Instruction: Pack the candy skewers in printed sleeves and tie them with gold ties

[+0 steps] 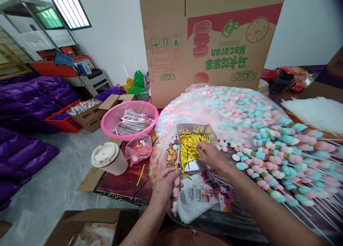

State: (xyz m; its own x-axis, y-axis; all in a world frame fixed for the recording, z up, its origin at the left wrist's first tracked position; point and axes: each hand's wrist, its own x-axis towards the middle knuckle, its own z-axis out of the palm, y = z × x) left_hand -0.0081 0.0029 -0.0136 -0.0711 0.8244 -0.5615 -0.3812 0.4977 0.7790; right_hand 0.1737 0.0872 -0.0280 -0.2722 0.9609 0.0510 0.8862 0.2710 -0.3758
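My left hand (164, 185) is closed around a marshmallow skewer (175, 193) in a clear wrapper, its pink and white pieces hanging below the fingers. Gold ends stick out by the thumb at the wrapper's top. My right hand (210, 153) pinches at the right side of an open box (197, 128) full of gold twist ties (189, 147); a bit of gold shows at the fingertips. Below it lies a stack of clear printed bags (197, 196). Ring-shaped candies (173, 156) and loose marshmallows lie around the box.
Finished-looking marshmallow skewers (270, 167) are piled at right, beside a large clear bag of marshmallows (187, 106). A pink basket (107, 121) of wrapped packs, a lidded cup (118, 163) and a small candy bag (139, 149) stand left. A tall carton (166, 24) rises behind.
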